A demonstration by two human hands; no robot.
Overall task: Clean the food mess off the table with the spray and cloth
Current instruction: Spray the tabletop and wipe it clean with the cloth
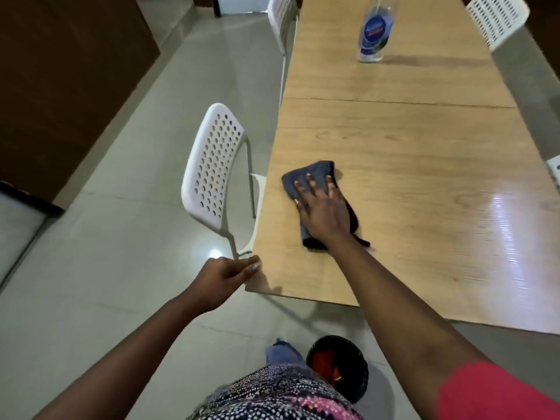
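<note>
Head view: the right hand (322,212) lies flat, fingers straight and spread, pressing down on the cloth (312,180). The cloth is a dark grey, folded piece; it rests on the bench (424,177) close to the left edge, a short way in from the near left corner. Part of the cloth shows ahead of the fingertips and part trails out behind the wrist.

The left hand (225,275) is at the near left corner of the bench. Its fingers are curled, with the fingertips at the corner edge. Whether it grips the edge or only rests against it cannot be told.

The spray bottle (375,31) stands upright toward the far end of the bench, well apart from the cloth, beyond a seam line that crosses the bench top. No hand is on it.

A white perforated chair (212,165) stands just beside the left edge of the bench, near the cloth. A second white chair (280,22) stands farther along the same edge, and a third (497,19) at the far right edge. A dark bin (338,369) sits on the floor (121,268) below the near edge.

Step in hand: judged as wiping, with the spraying step apparently complete. No food residue is distinguishable on the bench near the cloth; faint marks show farther in, ahead of the cloth.

Next move: keep flat, even palm pressure and sweep the cloth across the surface not yet covered, drawing any debris toward the near edge above the bin. Avoid striking the chair back at the left edge.
</note>
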